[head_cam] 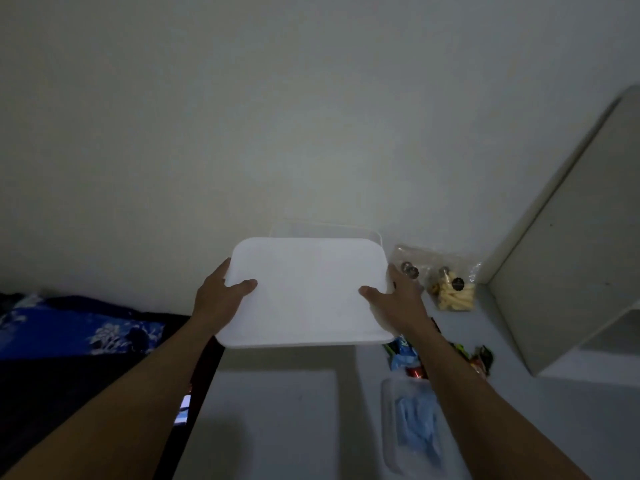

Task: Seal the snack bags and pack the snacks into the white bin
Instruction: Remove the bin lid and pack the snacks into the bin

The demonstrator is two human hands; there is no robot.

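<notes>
A flat white lid point(308, 292) is held level above the table in the middle of the view. My left hand point(221, 296) grips its left edge, thumb on top. My right hand point(398, 303) grips its right edge, thumb on top as well. Behind the lid, the clear rim of the bin point(346, 227) shows against the wall; its inside is hidden. Two clear snack bags point(446, 282) lean at the wall to the right, one with pale yellow sticks. Several small coloured snack packets point(408, 358) lie on the table under my right forearm.
A clear box of blue gloves point(412, 427) lies at the lower right on the grey table point(277, 410). A white cabinet point(571, 254) stands at the right. Left of the table lies a blue patterned cloth point(79, 330) on a dark surface.
</notes>
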